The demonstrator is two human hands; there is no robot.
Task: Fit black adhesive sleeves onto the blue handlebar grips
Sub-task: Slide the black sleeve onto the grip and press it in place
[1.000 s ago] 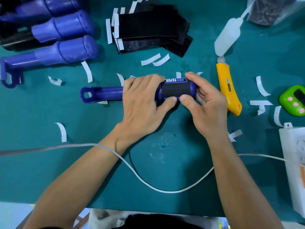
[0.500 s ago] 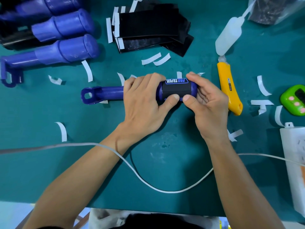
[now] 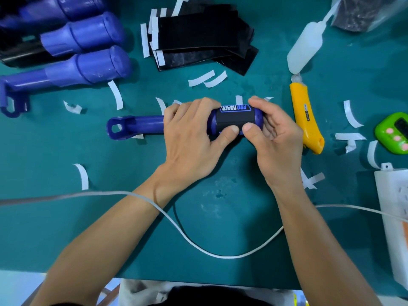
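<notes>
A blue handlebar grip (image 3: 141,127) lies across the green mat, its looped end to the left. A black adhesive sleeve (image 3: 234,119) marked PRO TAPER is wrapped round its thick right end. My left hand (image 3: 189,140) grips the grip's middle, thumb pressing the sleeve's near edge. My right hand (image 3: 273,138) holds the right end, fingers curled over the top and thumb beside the left thumb on the sleeve. A stack of black sleeves (image 3: 203,38) with white backing strips lies at the back. Three more blue grips (image 3: 88,67) lie at the back left.
A yellow utility knife (image 3: 305,120) lies just right of my right hand, with a white squeeze bottle (image 3: 306,49) behind it. A green timer (image 3: 395,133) and a white power strip (image 3: 395,217) sit at the right edge. Several peeled white strips (image 3: 114,93) litter the mat. A white cable (image 3: 198,244) loops under my forearms.
My two thumbs have come closer together on the sleeve's near edge. The grip and my hands have otherwise stayed in place.
</notes>
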